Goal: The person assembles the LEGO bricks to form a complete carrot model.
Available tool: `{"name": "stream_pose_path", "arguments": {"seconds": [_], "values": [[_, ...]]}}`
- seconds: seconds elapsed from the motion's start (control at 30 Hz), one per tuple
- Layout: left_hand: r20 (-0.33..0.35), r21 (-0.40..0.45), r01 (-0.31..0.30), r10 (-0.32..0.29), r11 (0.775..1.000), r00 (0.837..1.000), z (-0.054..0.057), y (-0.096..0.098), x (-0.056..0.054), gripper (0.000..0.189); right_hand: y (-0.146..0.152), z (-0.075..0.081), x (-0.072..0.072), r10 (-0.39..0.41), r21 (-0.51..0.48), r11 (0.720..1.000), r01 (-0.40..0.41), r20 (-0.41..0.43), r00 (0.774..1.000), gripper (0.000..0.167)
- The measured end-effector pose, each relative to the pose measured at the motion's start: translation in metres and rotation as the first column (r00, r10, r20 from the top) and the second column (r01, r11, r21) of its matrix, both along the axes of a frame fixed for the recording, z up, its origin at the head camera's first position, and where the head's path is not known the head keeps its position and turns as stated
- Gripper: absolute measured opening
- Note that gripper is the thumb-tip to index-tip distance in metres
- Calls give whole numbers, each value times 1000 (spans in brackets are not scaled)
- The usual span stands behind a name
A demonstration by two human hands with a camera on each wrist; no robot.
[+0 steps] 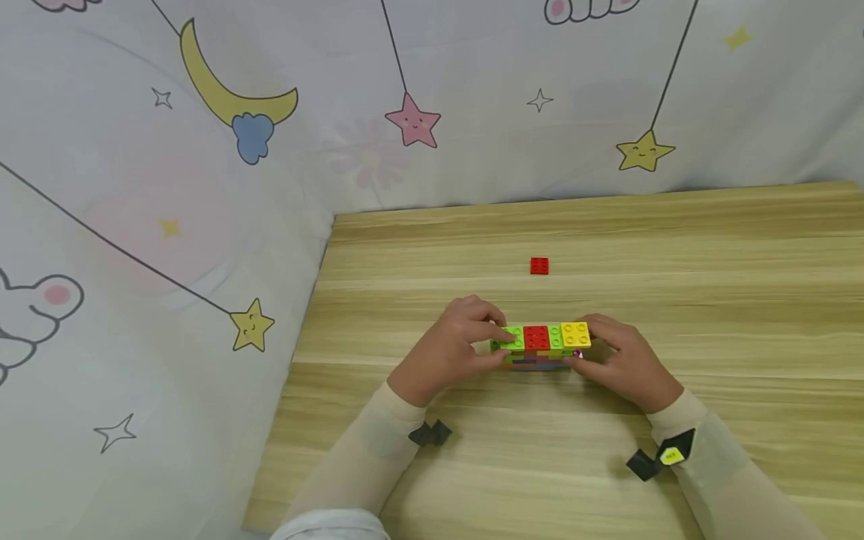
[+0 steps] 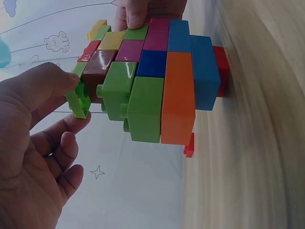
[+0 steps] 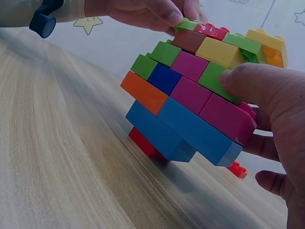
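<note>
A stepped structure of toy building bricks (image 3: 188, 93) stands on the table, narrow at its red base brick (image 3: 145, 144) and wider above, with orange, blue, magenta and green rows. Its top row holds a red brick (image 1: 536, 337) and a yellow brick (image 1: 576, 334). At the top left end, my left hand (image 1: 448, 346) pinches a light green brick (image 2: 80, 101) between thumb and fingers. My right hand (image 1: 626, 369) grips the right side, its thumb on a green brick (image 3: 214, 82) and the other fingers behind, partly hidden.
A loose red brick (image 1: 539, 266) lies on the wooden table (image 1: 418, 262) behind the structure. A white cloth (image 1: 472, 67) printed with stars and a moon hangs along the back and left table edges. Dark straps sit on both wrists.
</note>
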State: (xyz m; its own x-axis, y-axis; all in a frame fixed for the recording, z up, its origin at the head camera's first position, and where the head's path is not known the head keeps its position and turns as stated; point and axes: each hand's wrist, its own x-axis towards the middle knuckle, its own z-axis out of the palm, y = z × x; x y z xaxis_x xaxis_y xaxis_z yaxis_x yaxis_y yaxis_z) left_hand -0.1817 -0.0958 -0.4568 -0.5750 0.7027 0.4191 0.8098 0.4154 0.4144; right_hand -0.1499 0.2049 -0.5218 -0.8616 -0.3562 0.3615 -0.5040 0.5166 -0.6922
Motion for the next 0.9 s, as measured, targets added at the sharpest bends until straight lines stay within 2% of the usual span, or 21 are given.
{"name": "stream_pose_path", "arguments": {"seconds": [0.23, 0.43, 0.6, 0.73, 0.83, 0.9], "values": [[-1, -7, -16, 16, 1000, 1000, 2, 1, 1, 16, 0, -1, -1, -6, 13, 1000, 6, -1, 1000, 40], [-12, 26, -49, 50, 998, 999, -3, 3, 1, 16, 0, 0, 0, -1, 1, 1000, 1, -10, 1000, 41], [26, 45, -36, 35, 998, 999, -6, 2, 0, 16, 0, -1, 1, 2, -5, 1000, -2, -8, 1000, 41], [89, 152, 9, -22, 988, 996, -8, -2, -7, 23, 0, -2, 1, 0, 0, 1000, 0, -4, 1000, 41], [128, 274, 20, -57, 962, 990, -10, -7, -15, 31, 1, -1, 1, -4, 6, 1000, 4, 1, 1000, 40], [157, 341, 3, -60, 940, 986, -14, -8, -22, 33, 1, -1, 2, -8, 10, 1000, 8, 6, 1000, 40]]}}
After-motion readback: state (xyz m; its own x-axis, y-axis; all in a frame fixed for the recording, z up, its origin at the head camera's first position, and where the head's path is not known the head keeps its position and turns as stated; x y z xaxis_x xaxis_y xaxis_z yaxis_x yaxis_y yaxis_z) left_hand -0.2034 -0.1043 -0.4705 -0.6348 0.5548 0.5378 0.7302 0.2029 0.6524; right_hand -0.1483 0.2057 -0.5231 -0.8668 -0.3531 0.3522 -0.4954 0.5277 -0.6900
